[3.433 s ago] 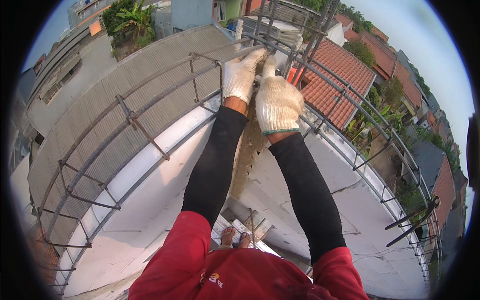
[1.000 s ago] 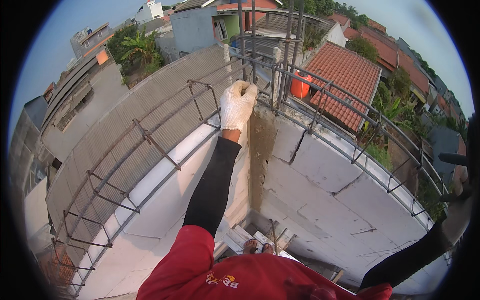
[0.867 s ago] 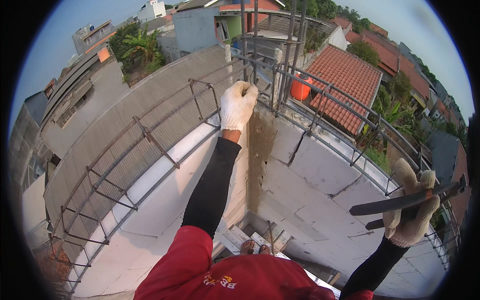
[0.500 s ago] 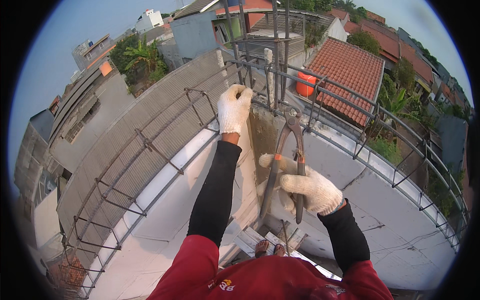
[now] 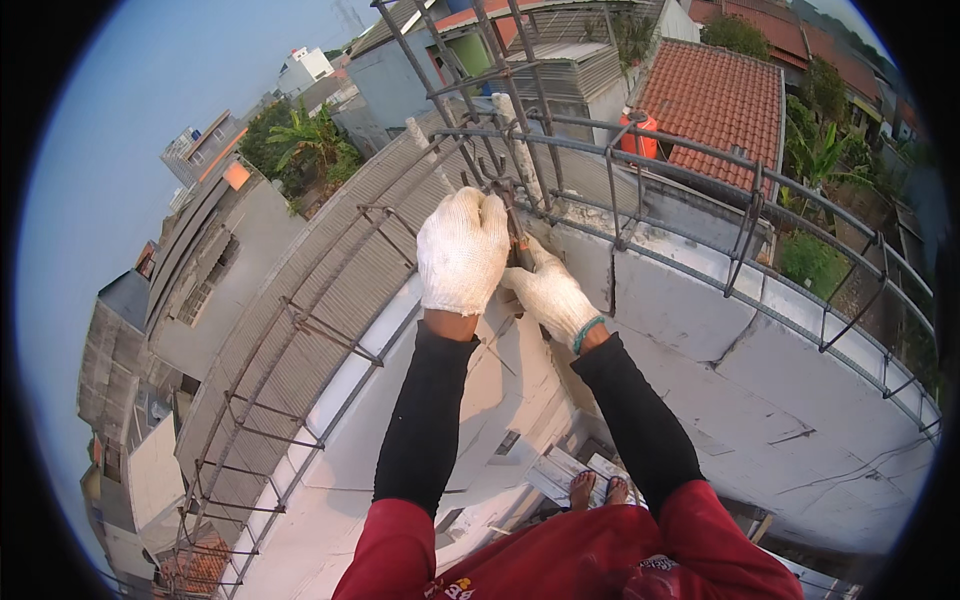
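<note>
Both my hands wear white knitted gloves and meet at the wall's corner. My right hand (image 5: 553, 297) is closed round the handles of metal pincers (image 5: 520, 246), which have orange bands. The jaws point up at the rebar joint, where upright bars (image 5: 505, 95) meet the horizontal rebar cages. Right beside the jaws is my left hand (image 5: 463, 250), fingers curled at the joint. Whatever it pinches is hidden behind the glove. One rebar cage (image 5: 300, 316) runs off to the left along the wall top, another rebar cage (image 5: 750, 215) to the right.
White block walls (image 5: 680, 310) form the corner in front of me. My feet stand on wooden planks (image 5: 560, 478) far below my hands. Beyond the wall lie a corrugated roof (image 5: 330, 235), a red tiled roof (image 5: 715, 110) and an orange tank (image 5: 640, 135).
My right hand has raised the pincers from in front of the wall to the rebar joint, and their spread handles have come together. My left hand stays at the joint; the view has shifted.
</note>
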Motion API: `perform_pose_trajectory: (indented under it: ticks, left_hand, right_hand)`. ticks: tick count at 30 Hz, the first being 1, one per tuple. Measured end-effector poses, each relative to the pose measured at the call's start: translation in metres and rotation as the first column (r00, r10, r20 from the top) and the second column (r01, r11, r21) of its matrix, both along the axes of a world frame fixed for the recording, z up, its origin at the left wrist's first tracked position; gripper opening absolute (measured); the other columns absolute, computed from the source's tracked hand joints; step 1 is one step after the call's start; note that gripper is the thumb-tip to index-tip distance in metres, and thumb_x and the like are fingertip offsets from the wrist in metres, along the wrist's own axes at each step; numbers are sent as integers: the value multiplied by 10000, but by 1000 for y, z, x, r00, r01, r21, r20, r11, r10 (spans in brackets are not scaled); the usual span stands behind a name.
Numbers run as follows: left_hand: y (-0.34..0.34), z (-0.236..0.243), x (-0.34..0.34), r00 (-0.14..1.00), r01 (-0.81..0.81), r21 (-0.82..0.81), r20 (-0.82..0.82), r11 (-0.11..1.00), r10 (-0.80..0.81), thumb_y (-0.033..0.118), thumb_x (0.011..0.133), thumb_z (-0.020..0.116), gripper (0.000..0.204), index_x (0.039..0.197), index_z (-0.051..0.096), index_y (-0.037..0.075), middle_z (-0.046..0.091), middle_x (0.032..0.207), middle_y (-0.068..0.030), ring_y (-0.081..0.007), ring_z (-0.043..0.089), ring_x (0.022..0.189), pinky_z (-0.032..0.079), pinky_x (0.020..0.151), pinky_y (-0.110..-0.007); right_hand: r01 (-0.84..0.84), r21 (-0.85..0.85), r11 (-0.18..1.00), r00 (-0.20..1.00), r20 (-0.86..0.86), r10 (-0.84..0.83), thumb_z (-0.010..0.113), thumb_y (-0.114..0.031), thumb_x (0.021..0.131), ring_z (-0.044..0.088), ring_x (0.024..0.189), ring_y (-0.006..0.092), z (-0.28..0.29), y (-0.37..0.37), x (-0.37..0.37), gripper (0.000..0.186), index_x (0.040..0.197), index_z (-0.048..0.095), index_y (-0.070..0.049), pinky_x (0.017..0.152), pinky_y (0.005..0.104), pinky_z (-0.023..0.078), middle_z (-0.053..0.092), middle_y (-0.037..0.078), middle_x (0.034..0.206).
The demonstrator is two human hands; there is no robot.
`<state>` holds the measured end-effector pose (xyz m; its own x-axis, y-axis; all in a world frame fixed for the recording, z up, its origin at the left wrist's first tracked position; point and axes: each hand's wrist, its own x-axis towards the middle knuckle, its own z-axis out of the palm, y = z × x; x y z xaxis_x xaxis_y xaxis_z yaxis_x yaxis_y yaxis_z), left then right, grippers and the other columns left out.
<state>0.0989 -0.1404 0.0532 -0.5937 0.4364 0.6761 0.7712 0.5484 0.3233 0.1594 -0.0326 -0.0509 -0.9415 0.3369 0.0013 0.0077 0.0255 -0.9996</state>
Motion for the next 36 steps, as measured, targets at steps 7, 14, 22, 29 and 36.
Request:
perform_pose_trajectory:
  ticks: [7, 14, 22, 29, 36]
  left_hand:
    - [-28, 25, 6, 966, -62, -248, -259, 967, -5, 226, 960, 648, 187, 949, 721, 55, 677, 922, -159, -399, 679, 936, 537, 807, -520]
    - [-37, 18, 7, 955, -14, -243, -292, 970, -60, 235, 948, 692, 184, 909, 689, 55, 672, 963, -147, -377, 677, 931, 555, 788, -515]
    - [-51, 13, -5, 945, 74, -236, -294, 969, -143, 183, 910, 695, 160, 970, 754, 47, 714, 1102, -155, -369, 678, 1051, 549, 899, -481]
    - [-58, 20, -2, 959, 118, -243, -225, 963, -174, 189, 914, 705, 173, 938, 749, 24, 716, 1083, -156, -376, 679, 1018, 552, 884, -486]
    - [-61, 13, -10, 940, 164, -237, -258, 957, -225, 193, 909, 703, 156, 904, 744, 43, 699, 1058, -130, -359, 662, 1031, 537, 892, -491]
  right_hand:
    - [243, 272, 931, 970, -98, -224, 630, -286, 918, 613, 1306, 463, 35, -29, -19, 804, 1637, 345, -66, 1093, 482, 485, 622, 305, 1422]
    - [200, 320, 926, 980, -78, -185, 596, -385, 948, 624, 1284, 478, 50, -21, -16, 760, 1602, 385, -60, 1073, 501, 485, 658, 320, 1350]
    - [154, 432, 889, 985, 5, -173, 599, -379, 950, 647, 1248, 472, 68, -25, -9, 741, 1566, 402, -17, 1055, 517, 503, 673, 317, 1319]
    - [189, 588, 786, 965, 36, -259, 598, -385, 962, 674, 1212, 450, 72, -30, -10, 749, 1576, 388, -11, 1042, 515, 524, 684, 306, 1292]
    - [236, 606, 760, 957, -11, -289, 619, -373, 949, 687, 1181, 450, 73, -27, -19, 765, 1585, 393, -13, 1027, 524, 533, 700, 295, 1263]
